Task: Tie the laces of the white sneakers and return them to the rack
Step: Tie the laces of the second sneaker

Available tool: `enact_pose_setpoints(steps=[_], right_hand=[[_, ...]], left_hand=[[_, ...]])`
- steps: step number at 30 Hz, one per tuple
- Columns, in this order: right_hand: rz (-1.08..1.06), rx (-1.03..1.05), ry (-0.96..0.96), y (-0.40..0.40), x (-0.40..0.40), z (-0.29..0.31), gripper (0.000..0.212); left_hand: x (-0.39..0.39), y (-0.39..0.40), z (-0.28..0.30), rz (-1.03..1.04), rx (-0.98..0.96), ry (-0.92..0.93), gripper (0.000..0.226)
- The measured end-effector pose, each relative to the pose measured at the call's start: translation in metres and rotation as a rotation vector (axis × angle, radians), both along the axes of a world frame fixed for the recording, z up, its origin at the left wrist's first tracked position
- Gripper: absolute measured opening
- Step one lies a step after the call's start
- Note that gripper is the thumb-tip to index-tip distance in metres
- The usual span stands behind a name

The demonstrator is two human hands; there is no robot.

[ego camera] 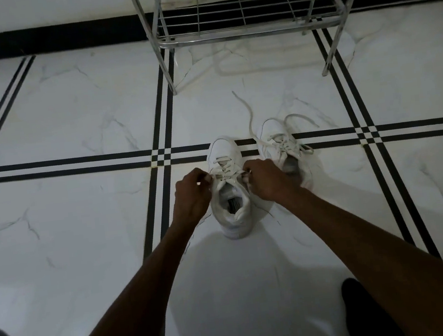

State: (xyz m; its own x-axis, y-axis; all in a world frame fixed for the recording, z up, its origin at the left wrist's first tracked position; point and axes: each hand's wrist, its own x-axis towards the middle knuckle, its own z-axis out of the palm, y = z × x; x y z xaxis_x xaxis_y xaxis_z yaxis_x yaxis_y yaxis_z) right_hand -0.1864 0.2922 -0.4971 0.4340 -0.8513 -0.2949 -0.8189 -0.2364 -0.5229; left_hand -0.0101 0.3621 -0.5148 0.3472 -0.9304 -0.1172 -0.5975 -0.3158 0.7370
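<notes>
Two white sneakers are seen on a marble-patterned floor point(69, 116) in front of a metal rack point(248, 33). The nearer sneaker point(229, 194) is worked on by both hands: a lace end is pinched in the left hand point(193, 196) at one side of the tongue and in the right hand point(268, 180) at the other. The second sneaker point(282, 149) is left just beside it, its laces point(250, 114) trailing loose across the floor.
</notes>
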Motion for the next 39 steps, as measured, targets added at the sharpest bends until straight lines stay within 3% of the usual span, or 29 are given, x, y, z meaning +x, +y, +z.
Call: enact_pose_setpoints(steps=[3,7,10,12,14,16,20,23,27,30,36,39], right_hand=[[-0.079,0.191,-0.132,0.005,0.006,0.002,0.026],[-0.204,0.224,-0.266,0.004,0.003,-0.002,0.038],[-0.347,0.13,-0.432,-0.006,-0.014,0.013,0.024],[-0.386,0.017,-0.492,-0.019,-0.034,0.029,0.01],[-0.456,-0.169,-0.433,-0.035,-0.058,0.041,0.012],[-0.564,-0.297,-0.29,-0.047,-0.083,0.041,0.031],[-0.665,-0.124,-0.086,-0.055,-0.112,0.015,0.06],[-0.595,0.049,-0.19,-0.048,-0.101,0.009,0.054],[-0.54,0.005,-0.309,-0.045,-0.086,0.012,0.03],[-0.611,0.046,-0.364,-0.044,-0.091,0.005,0.022],[-0.47,0.003,-0.404,-0.036,-0.088,0.006,0.011],[-0.502,0.027,-0.385,-0.026,-0.082,-0.002,0.011]], left_hand=[[0.01,-0.002,0.002,0.144,0.018,0.142,0.024],[0.02,-0.004,0.012,0.196,-0.017,-0.013,0.025],[0.005,-0.012,0.023,0.138,-0.249,-0.218,0.016],[-0.022,-0.025,0.032,0.031,-0.328,-0.209,0.01],[-0.055,-0.041,0.037,-0.074,-0.242,-0.092,0.015],[-0.084,-0.058,0.038,-0.096,-0.074,0.007,0.031],[-0.125,-0.085,0.025,0.048,0.146,0.246,0.059],[-0.138,-0.095,0.017,0.126,0.139,0.264,0.049],[-0.137,-0.099,0.022,0.122,0.07,0.294,0.016],[-0.135,-0.096,0.023,0.08,0.045,0.32,0.019],[-0.125,-0.08,0.013,-0.045,-0.122,0.077,0.01],[-0.122,-0.073,0.011,-0.024,-0.143,0.015,0.011]])
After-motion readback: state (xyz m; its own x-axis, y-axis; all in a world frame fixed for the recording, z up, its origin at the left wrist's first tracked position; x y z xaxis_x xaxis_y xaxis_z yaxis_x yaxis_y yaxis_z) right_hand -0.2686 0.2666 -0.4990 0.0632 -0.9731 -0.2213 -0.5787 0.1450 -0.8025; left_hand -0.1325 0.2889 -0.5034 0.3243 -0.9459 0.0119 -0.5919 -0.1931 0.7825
